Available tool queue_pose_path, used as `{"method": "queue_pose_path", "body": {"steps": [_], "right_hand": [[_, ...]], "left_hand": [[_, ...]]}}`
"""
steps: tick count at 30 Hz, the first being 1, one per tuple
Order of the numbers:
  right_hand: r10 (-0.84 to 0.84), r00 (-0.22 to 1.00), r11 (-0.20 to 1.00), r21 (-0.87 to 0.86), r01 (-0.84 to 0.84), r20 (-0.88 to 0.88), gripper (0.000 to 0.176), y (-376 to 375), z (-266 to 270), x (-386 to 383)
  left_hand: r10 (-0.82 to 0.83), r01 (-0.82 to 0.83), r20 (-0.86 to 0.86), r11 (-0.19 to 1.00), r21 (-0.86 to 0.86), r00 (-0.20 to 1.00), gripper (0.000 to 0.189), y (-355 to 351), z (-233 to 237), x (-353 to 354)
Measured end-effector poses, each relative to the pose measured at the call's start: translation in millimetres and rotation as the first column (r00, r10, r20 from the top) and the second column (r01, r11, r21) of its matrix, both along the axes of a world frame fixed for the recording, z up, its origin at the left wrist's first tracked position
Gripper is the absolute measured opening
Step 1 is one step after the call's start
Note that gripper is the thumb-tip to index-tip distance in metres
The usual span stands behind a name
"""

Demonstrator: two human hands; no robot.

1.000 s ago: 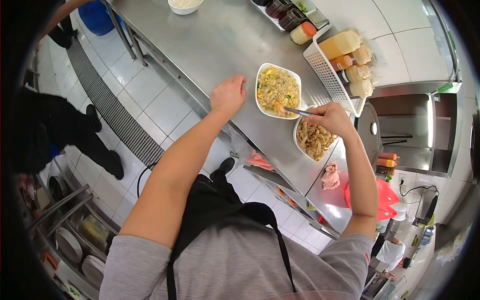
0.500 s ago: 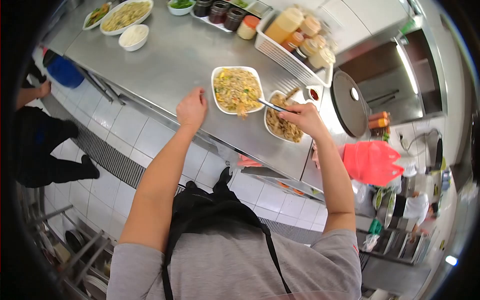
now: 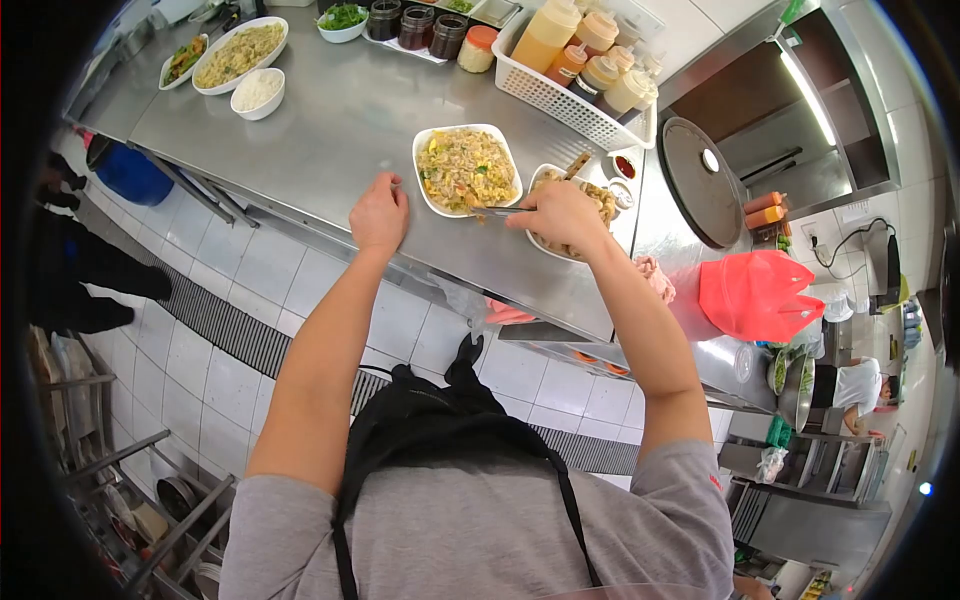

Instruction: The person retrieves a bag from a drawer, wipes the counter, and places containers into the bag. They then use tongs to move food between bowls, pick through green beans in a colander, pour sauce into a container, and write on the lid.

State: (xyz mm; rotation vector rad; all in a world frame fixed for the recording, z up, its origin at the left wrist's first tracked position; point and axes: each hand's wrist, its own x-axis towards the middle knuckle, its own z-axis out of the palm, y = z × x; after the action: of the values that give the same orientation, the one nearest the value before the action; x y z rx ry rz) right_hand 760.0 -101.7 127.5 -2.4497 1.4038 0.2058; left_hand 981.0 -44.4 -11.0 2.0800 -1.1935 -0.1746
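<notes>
My left hand (image 3: 379, 214) rests on the steel counter near its front edge, fingers curled in and nothing showing in them. My right hand (image 3: 566, 212) is closed on a slim metal utensil (image 3: 497, 211), whose exact kind does not show. Its tip points left and meets the near rim of a square white bowl of fried rice (image 3: 466, 166) with egg bits. Under my right hand and wrist sits a second white bowl (image 3: 540, 243) of brown food, partly hidden. A brown stick-like piece (image 3: 577, 165) juts from its far side.
Small sauce cups (image 3: 624, 167) stand right of the bowls. Behind are a white basket (image 3: 570, 108) of squeeze bottles and several dark jars (image 3: 416, 29). Other dishes include a rice bowl (image 3: 258, 93). A red plastic bag (image 3: 757, 297) lies right. People stand at far left and far right.
My right hand has moved left with the utensil, its tip now at the rice bowl's near rim. The left hand stays in place. The view has shifted slightly.
</notes>
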Motion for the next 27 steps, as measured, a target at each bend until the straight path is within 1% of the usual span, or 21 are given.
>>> {"method": "queue_pose_path", "body": {"steps": [2,3,5,6,7,8,9,10,12,13,14,15,16,17,18,20,22,24,25,26,27], "right_hand": [[0.068,0.993,0.998,-0.022,-0.066,0.099,0.037,-5,-2,-5],[0.069,0.993,0.997,-0.025,-0.067,0.096,0.037,-5,5,-8],[-0.024,0.981,0.998,0.064,0.012,0.193,0.034,1,24,-18],[-0.029,0.981,0.998,0.065,0.016,0.192,0.034,3,29,-29],[-0.091,0.961,0.992,0.112,0.063,0.261,0.033,4,34,-42],[-0.158,0.931,0.981,0.158,0.111,0.329,0.032,7,40,-55],[-0.261,0.859,0.962,0.187,0.197,0.440,0.029,21,45,-68],[-0.281,0.849,0.959,0.170,0.227,0.449,0.029,34,50,-84],[-0.510,0.747,0.859,0.306,0.411,0.426,0.028,62,61,-124],[-0.543,0.716,0.840,0.279,0.466,0.439,0.028,76,57,-153],[-0.529,0.663,0.848,0.288,0.446,0.530,0.028,88,43,-187],[-0.505,0.604,0.858,0.287,0.425,0.616,0.029,102,33,-219],[-0.530,0.569,0.834,0.265,0.485,0.628,0.029,119,30,-250],[-0.610,0.511,0.763,0.274,0.585,0.606,0.028,137,29,-281],[-0.680,0.447,0.686,0.289,0.668,0.581,0.028,155,30,-310],[-0.781,0.327,0.532,0.294,0.794,0.532,0.025,188,41,-369],[-0.854,0.198,0.360,0.272,0.893,0.481,0.023,215,40,-440],[-0.867,0.081,0.233,0.257,0.938,0.493,0.021,231,43,-515],[-0.877,0.067,0.182,0.199,0.963,0.475,0.023,236,42,-558],[-0.887,0.057,0.136,0.141,0.981,0.458,0.024,236,41,-603],[-0.904,0.044,0.080,0.068,0.994,0.425,0.028,233,39,-648]], "left_hand": [[0.001,-0.001,-0.005,1.000,0.016,1.000,0.015,-2,3,1],[0.003,-0.003,-0.002,1.000,0.025,1.000,0.016,-2,2,1],[0.002,-0.002,-0.004,0.999,0.039,1.000,0.016,1,0,-1],[-0.001,0.002,-0.019,1.000,0.025,1.000,0.016,3,1,-2],[-0.009,0.009,-0.030,1.000,0.006,1.000,0.017,2,3,-1],[-0.024,0.024,-0.026,1.000,-0.003,0.999,0.017,2,3,0],[-0.010,0.010,-0.001,1.000,0.005,1.000,0.017,2,1,0],[-0.007,0.007,0.023,1.000,0.007,1.000,0.018,1,-1,0],[-0.021,0.028,0.074,0.994,-0.104,0.997,0.021,-1,-12,1],[-0.053,0.058,0.050,0.994,-0.092,0.997,0.023,-1,-15,3],[-0.031,0.031,0.025,1.000,0.002,0.999,0.025,1,-2,-4],[-0.072,0.071,-0.017,0.996,-0.053,0.997,0.025,-2,-15,2],[-0.057,0.056,-0.018,0.998,-0.010,0.998,0.025,-1,-9,-2],[-0.079,0.080,0.018,0.992,-0.098,0.997,0.025,-4,-19,2],[-0.045,0.047,0.064,0.998,-0.042,0.997,0.024,-5,-17,1],[-0.043,0.042,0.046,0.999,0.018,0.998,0.025,-3,-13,4],[-0.043,0.045,0.025,0.995,-0.084,0.999,0.026,-11,-42,28],[-0.038,0.031,-0.039,0.988,-0.151,0.999,0.027,-12,-64,56],[0.004,-0.024,-0.067,0.954,-0.298,0.998,0.026,-6,-71,62],[0.047,-0.088,-0.102,0.895,-0.437,0.994,0.026,4,-75,63],[0.121,-0.210,-0.213,0.858,-0.469,0.970,0.026,18,-80,61]]}}
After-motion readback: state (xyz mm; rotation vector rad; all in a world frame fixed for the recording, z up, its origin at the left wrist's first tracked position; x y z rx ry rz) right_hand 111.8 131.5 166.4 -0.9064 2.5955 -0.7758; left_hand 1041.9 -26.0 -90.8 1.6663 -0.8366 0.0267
